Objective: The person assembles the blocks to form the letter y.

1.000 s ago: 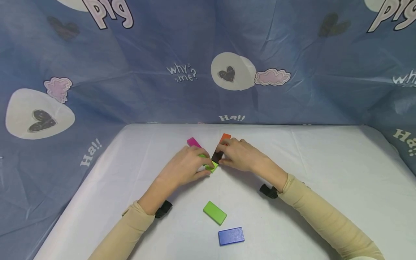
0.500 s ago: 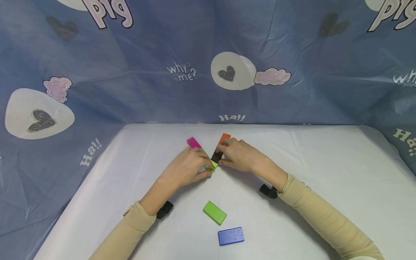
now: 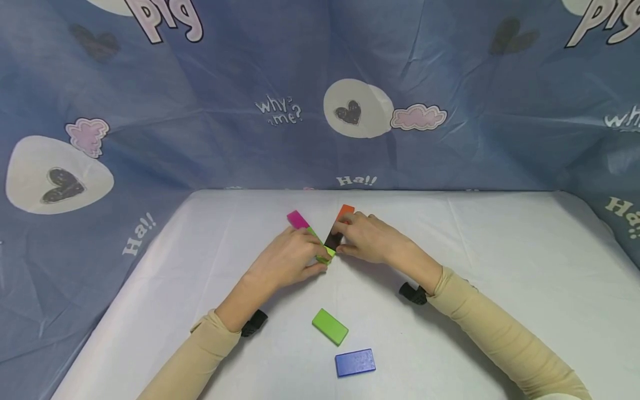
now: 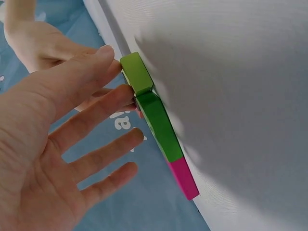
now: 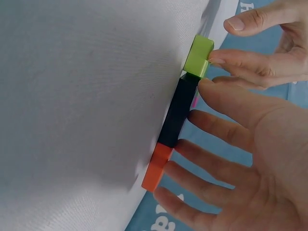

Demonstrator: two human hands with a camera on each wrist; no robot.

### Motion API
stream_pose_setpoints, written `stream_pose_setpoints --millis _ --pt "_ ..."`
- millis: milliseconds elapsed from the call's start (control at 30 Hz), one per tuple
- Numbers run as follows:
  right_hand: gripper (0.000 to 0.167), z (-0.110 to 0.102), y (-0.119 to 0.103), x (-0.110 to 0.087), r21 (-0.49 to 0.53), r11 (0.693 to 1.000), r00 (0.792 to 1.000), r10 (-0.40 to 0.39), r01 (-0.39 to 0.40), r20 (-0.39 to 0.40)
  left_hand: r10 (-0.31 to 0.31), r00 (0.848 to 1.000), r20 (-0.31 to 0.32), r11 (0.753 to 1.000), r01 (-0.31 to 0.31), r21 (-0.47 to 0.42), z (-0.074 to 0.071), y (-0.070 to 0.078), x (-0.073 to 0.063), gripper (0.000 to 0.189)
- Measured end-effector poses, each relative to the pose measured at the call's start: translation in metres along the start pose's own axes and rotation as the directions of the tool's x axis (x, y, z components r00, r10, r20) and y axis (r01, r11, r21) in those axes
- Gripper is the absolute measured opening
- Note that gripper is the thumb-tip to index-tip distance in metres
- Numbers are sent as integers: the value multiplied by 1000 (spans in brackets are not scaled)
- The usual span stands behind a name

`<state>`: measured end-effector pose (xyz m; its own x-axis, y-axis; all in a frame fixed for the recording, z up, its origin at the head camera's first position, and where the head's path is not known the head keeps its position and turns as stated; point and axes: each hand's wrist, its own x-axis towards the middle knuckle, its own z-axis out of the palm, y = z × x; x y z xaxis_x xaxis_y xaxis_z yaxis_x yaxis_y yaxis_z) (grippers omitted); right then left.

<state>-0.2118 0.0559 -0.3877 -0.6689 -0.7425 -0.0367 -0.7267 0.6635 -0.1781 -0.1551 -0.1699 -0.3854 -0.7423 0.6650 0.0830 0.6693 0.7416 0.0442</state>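
Blocks form a V on the white table. A lime block (image 5: 198,55) lies at its point, nearest the person. The left arm has a green block (image 4: 161,127), then a magenta block (image 3: 298,219). The right arm has a black block (image 5: 178,110), then an orange block (image 5: 157,167). My left hand (image 3: 287,258) touches the lime block with its index fingertip; the other fingers are spread beside the left arm. My right hand (image 3: 372,239) has loosely extended fingers along the black and orange blocks, thumb at the joint between black and lime.
Nearer the person lie a loose green block (image 3: 330,327) and a blue block (image 3: 355,363) on the white tabletop (image 3: 450,344). A blue printed cloth (image 3: 240,150) hangs behind the table and along its sides.
My left hand has shifted slightly to the right, and more of the green block behind its fingers now shows. The lime block has turned a little. My right hand stays in place.
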Motion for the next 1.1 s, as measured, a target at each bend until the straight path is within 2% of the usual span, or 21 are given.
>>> stream_pose_setpoints --millis 233,400,600,800,1100 --pt "34 1 -1 1 6 1000 1000 -4 4 15 -1 1000 -7 1000 1 15 -3 2 -2 18" --pt "34 1 -1 1 12 1000 1000 10 -10 24 7 1000 -16 999 -7 31 -13 6 -5 19" --pt "37 -1 -3 0 8 1000 999 19 -19 38 46 999 -17 999 -45 21 -21 17 -14 23" --pt "35 0 -2 1 -13 1000 999 27 -26 26 68 997 21 998 -67 -6 -20 30 -26 26" --pt "40 0 -4 0 7 999 998 39 -39 47 137 990 39 990 -136 -44 -19 49 -39 37"
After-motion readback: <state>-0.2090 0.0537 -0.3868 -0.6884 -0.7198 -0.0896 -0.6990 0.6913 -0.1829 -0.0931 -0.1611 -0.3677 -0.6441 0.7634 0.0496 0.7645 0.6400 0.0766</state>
